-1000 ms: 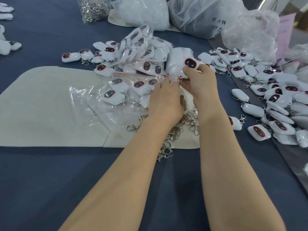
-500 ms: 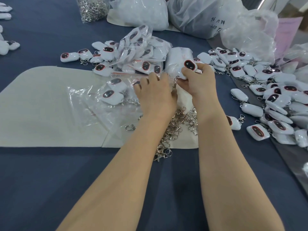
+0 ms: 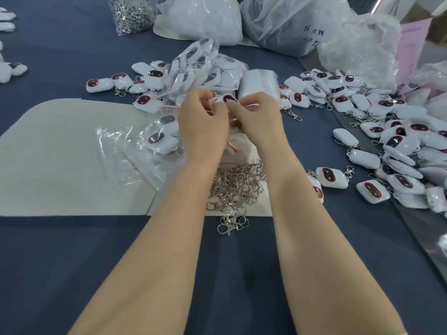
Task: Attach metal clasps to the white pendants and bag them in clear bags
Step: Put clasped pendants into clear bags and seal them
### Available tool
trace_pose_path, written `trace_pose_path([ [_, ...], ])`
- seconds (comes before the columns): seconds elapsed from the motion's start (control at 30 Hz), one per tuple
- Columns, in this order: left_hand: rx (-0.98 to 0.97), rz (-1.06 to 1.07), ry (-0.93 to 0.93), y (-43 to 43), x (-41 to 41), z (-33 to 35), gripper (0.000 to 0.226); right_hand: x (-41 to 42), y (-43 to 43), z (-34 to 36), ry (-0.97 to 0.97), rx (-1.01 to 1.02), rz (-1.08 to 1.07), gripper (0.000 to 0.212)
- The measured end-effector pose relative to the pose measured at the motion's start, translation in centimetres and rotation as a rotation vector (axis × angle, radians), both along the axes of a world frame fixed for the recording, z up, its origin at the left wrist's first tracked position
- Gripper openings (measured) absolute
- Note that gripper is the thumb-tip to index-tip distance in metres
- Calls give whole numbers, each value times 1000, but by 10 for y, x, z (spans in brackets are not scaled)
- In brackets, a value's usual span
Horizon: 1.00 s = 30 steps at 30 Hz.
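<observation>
Here, the left hand [image 3: 203, 124] and the right hand [image 3: 260, 119] meet above the desk [image 3: 72, 262]. Their fingers are curled, and both pinch 1 white pendant [image 3: 229, 98] between their tips. I cannot tell if a thin bag is already around it. To do this step well, I think the hands should hold the pendant steady and slide it all the way in before the bag is pressed closed. Just near the hands lies a pile of metal clasps [image 3: 238, 184]. To the left, a clear bag [image 3: 125, 151] holds a few pendants. Just beyond the hands rests a heap of small filled bags [image 3: 200, 61]. Farther off, a bag of clasps [image 3: 131, 15] stands by big white sacks [image 3: 203, 18]. Loose pendants [image 3: 399, 146] lie on the right.
</observation>
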<state>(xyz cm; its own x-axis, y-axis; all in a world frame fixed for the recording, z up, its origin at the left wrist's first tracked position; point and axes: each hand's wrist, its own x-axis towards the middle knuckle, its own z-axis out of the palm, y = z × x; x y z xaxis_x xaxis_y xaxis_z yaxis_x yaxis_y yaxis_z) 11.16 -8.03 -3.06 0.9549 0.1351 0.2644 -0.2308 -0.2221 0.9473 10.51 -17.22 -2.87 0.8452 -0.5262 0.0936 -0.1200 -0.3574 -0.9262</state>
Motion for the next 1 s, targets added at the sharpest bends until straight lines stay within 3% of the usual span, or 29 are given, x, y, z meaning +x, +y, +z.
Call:
trace_pose_path([
  [0.03, 7, 4, -37, 1, -1, 2, 12, 0, -2, 1, 5, -39, 45, 14],
  [0.1, 73, -26, -123, -2, -5, 4, 14, -4, -3, 2, 13, -82, 150, 25],
  [0.17, 134, -68, -187, -6, -10, 5, 16, -10, -1, 4, -9, -43, 282, 38],
  [0.23, 150, -77, -201, -6, -10, 5, 17, -14, -2, 8, 3, -7, 319, 37],
  [0.3, 165, -74, -163, -4, -8, 3, 17, -15, -14, 15, 24, -30, 178, 28],
  [0.37, 200, -98, -114, -4, -6, -1, 18, -19, -41, 15, 75, -256, -182, 30],
  [0.43, 246, -132, -85, -5, -7, -3, 21, -31, -70, 9, 236, -432, -462, 41],
  [0.47, 265, -143, -80, -6, -7, -4, 22, -36, -79, 5, 353, -419, -505, 46],
  [0.57, 285, -154, -75, -7, -9, -5, 22, -40, -89, -6, 588, -333, -480, 53],
  [0.67, 287, -158, -62, -6, -9, -5, 22, -36, -89, -8, 553, -329, -475, 53],
  [0.83, 291, -173, -29, -7, -10, -4, 22, -35, -98, -6, 381, -379, -641, 46],
  [1.0, 309, -175, -22, -7, -10, -4, 21, -35, -104, -14, 580, -455, -506, 59],
])
